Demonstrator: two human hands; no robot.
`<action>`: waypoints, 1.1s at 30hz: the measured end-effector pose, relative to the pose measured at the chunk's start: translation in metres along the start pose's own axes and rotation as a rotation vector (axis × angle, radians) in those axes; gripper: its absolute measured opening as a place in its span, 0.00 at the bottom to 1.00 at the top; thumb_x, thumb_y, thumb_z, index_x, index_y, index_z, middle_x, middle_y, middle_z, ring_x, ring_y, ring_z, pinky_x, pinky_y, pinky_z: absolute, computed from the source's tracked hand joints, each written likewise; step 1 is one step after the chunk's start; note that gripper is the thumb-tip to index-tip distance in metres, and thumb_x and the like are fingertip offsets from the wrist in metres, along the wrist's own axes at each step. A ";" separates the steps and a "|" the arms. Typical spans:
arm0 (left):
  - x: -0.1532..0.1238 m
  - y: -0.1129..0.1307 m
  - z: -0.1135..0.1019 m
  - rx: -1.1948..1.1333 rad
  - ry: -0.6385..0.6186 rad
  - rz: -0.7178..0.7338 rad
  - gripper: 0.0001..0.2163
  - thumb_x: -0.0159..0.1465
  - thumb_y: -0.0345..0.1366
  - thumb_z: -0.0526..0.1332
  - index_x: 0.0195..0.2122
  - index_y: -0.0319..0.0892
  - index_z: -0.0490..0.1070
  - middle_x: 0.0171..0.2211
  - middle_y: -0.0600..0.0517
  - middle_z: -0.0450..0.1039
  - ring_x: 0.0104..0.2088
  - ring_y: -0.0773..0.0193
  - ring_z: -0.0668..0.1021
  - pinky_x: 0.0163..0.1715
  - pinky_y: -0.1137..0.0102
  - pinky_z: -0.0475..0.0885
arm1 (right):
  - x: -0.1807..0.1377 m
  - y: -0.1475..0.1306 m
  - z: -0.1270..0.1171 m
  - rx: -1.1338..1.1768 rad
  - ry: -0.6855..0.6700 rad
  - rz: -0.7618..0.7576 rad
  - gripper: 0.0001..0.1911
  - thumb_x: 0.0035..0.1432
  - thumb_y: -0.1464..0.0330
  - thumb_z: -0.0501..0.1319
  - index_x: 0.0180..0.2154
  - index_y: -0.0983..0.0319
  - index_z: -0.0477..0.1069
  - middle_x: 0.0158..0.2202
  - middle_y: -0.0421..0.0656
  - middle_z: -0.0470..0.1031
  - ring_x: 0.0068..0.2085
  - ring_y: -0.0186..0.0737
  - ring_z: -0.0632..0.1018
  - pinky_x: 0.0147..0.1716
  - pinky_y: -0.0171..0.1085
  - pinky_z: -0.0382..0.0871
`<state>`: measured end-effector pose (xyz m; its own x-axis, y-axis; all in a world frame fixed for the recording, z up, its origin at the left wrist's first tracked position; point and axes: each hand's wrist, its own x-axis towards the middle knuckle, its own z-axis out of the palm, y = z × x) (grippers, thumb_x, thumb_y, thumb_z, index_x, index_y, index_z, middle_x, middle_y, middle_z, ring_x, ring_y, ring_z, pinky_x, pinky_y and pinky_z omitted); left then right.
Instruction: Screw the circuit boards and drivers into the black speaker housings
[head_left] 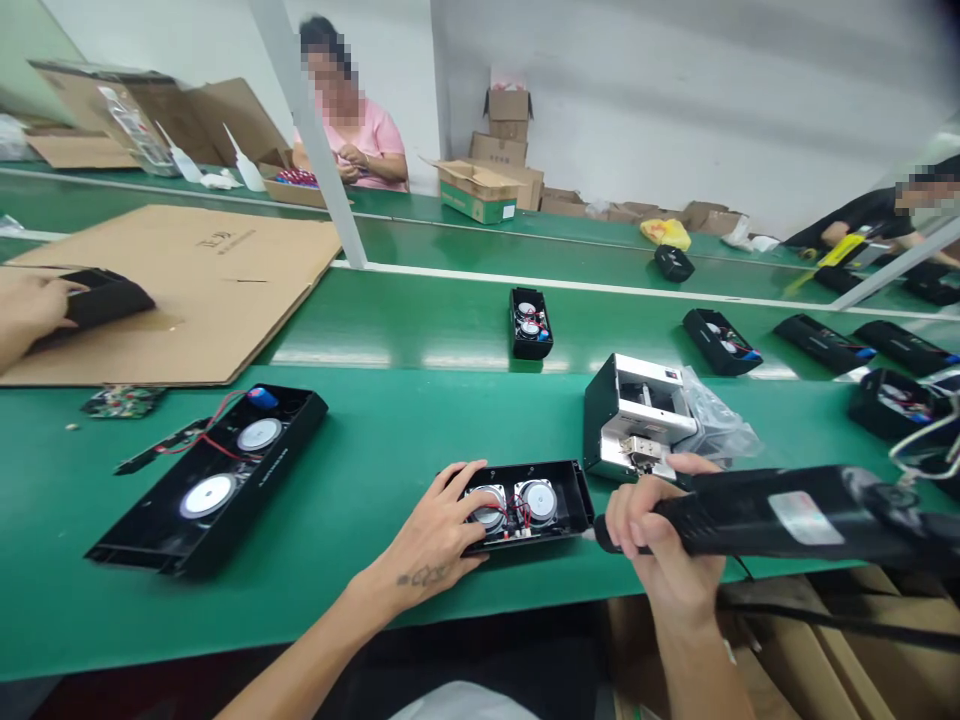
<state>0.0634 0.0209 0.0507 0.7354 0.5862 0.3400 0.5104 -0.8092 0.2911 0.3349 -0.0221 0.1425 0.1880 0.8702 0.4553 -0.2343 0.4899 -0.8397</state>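
Note:
In the head view, a black speaker housing (566,492) with two round drivers and red wires lies open side up on the green bench. My left hand (442,520) is closed over its left end, fingers inside and thumb against the near wall. My right hand (664,530) grips a black electric screwdriver (750,512), held nearly level. Its tip points left, close to the housing's right end; I cannot tell whether they touch. Left of my hands lies a longer speaker housing (161,515) with a blue cylindrical part and a circuit strip on red wires.
A silver and black machine (641,415) stands behind my right hand, beside a clear plastic bag (720,420). Several black housings sit along the conveyor (442,320). A co-worker's hand (34,315) rests on a black case over the cardboard sheet (202,270). Two people sit opposite.

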 end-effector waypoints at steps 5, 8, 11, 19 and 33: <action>0.000 0.000 0.000 -0.007 -0.017 0.000 0.10 0.58 0.37 0.80 0.35 0.45 0.82 0.55 0.50 0.80 0.72 0.33 0.68 0.70 0.39 0.64 | -0.007 0.026 0.018 -0.001 -0.071 -0.013 0.20 0.70 0.64 0.69 0.59 0.48 0.66 0.24 0.29 0.69 0.19 0.33 0.68 0.20 0.34 0.66; 0.001 0.000 -0.001 -0.012 -0.016 -0.001 0.10 0.58 0.36 0.80 0.35 0.44 0.82 0.55 0.50 0.80 0.71 0.33 0.68 0.70 0.39 0.64 | -0.009 0.034 0.019 -0.036 -0.089 0.003 0.20 0.71 0.65 0.68 0.59 0.48 0.66 0.24 0.29 0.69 0.19 0.33 0.68 0.20 0.35 0.66; 0.002 0.000 -0.002 -0.016 -0.013 -0.002 0.11 0.57 0.36 0.81 0.35 0.44 0.81 0.55 0.51 0.80 0.71 0.33 0.68 0.70 0.39 0.64 | -0.008 0.037 0.020 -0.033 -0.096 0.005 0.21 0.71 0.65 0.68 0.60 0.48 0.66 0.24 0.29 0.69 0.19 0.33 0.68 0.21 0.34 0.66; 0.000 0.001 0.000 -0.012 0.006 0.006 0.12 0.56 0.36 0.82 0.34 0.42 0.80 0.54 0.51 0.81 0.70 0.31 0.69 0.69 0.39 0.64 | -0.010 0.048 0.020 -0.027 -0.087 0.025 0.19 0.71 0.67 0.68 0.58 0.50 0.65 0.24 0.28 0.69 0.19 0.31 0.67 0.21 0.34 0.65; -0.002 -0.003 0.005 -0.043 -0.018 -0.003 0.10 0.59 0.36 0.80 0.36 0.43 0.81 0.56 0.49 0.79 0.72 0.32 0.66 0.70 0.38 0.61 | -0.013 0.041 0.016 -0.054 -0.103 0.016 0.21 0.72 0.70 0.66 0.61 0.50 0.65 0.25 0.29 0.71 0.21 0.31 0.69 0.24 0.35 0.66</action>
<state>0.0623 0.0222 0.0450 0.7417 0.5876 0.3235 0.4932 -0.8046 0.3307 0.3071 -0.0129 0.1067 0.0854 0.8800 0.4672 -0.1838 0.4748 -0.8607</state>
